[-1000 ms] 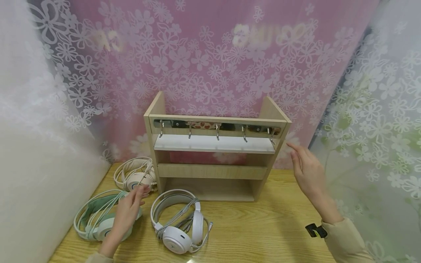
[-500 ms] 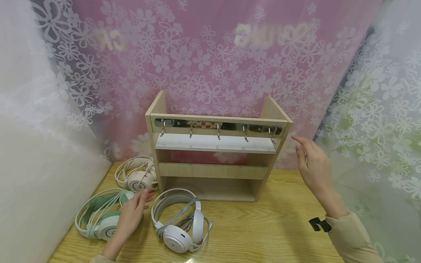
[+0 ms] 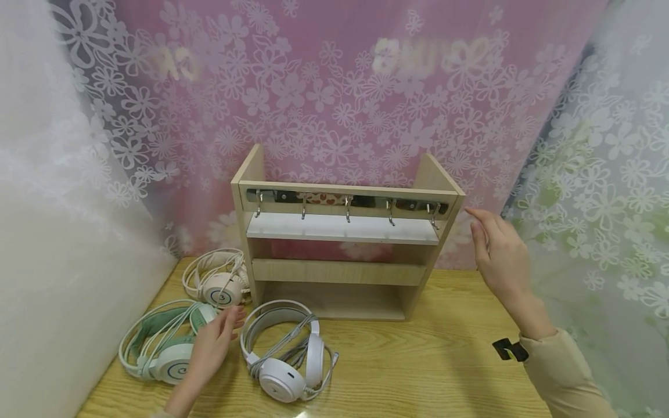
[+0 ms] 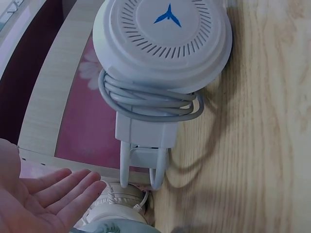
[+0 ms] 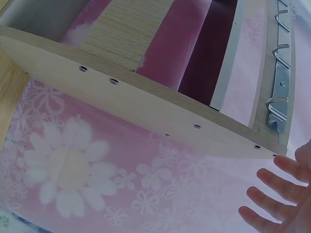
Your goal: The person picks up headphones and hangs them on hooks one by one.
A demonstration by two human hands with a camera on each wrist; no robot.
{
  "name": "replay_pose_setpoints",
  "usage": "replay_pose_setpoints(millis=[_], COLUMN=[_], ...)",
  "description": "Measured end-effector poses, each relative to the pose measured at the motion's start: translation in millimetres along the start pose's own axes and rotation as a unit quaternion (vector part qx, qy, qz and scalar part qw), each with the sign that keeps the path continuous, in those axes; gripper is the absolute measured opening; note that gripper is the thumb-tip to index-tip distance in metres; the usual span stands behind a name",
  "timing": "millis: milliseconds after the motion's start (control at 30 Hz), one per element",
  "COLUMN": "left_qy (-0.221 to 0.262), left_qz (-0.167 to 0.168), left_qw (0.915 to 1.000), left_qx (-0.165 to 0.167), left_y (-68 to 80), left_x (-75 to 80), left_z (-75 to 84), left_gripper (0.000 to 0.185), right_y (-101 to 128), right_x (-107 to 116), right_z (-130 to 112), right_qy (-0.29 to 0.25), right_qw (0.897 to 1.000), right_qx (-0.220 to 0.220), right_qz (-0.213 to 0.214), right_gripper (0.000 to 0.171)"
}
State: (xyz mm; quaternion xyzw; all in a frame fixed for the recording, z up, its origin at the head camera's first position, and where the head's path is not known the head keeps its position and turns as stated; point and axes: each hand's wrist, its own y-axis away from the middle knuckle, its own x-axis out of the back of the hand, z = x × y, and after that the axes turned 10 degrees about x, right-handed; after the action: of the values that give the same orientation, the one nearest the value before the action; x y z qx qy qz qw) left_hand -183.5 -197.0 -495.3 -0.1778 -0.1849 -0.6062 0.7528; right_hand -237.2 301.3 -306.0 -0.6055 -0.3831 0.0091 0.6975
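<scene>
The green headset (image 3: 157, 348) lies partly hidden under the spread left hand (image 3: 211, 345); the right hand (image 3: 499, 255) hovers, fingers spread.

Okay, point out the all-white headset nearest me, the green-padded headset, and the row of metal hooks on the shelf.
White headset (image 3: 283, 380): head view, on its near round earcup.
Green-padded headset (image 3: 147, 332): head view, on the green padding under its headband.
Row of hooks (image 3: 347, 209): head view, on the middle hook of the metal strip.

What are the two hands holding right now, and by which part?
Nothing is held. The left hand lies open, fingers straight, between the green headset and the white headset. The right hand is open in the air beside the wooden rack.
</scene>
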Motion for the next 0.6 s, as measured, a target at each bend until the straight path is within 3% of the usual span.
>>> replay_pose_setpoints(millis=[300,600], left_qy=[-0.014,-0.094], left_qz=[0.004,0.027], left_qw=[0.9999,0.9952], left_qx=[0.006,0.004], left_y=[7.1,10.7], left_x=[-3.1,-3.8], left_z=[-1.9,-8.0], left_gripper=[0.047,0.038], right_y=[-11.3,-24.1], right_x=[2.4,10.2], right_z=[2.8,6.0], right_qy=[0.006,0.008], right_qw=[1.000,0.999], right_qx=[0.008,0.021], right_qz=[0.022,0.031], right_gripper=[0.030,0.032])
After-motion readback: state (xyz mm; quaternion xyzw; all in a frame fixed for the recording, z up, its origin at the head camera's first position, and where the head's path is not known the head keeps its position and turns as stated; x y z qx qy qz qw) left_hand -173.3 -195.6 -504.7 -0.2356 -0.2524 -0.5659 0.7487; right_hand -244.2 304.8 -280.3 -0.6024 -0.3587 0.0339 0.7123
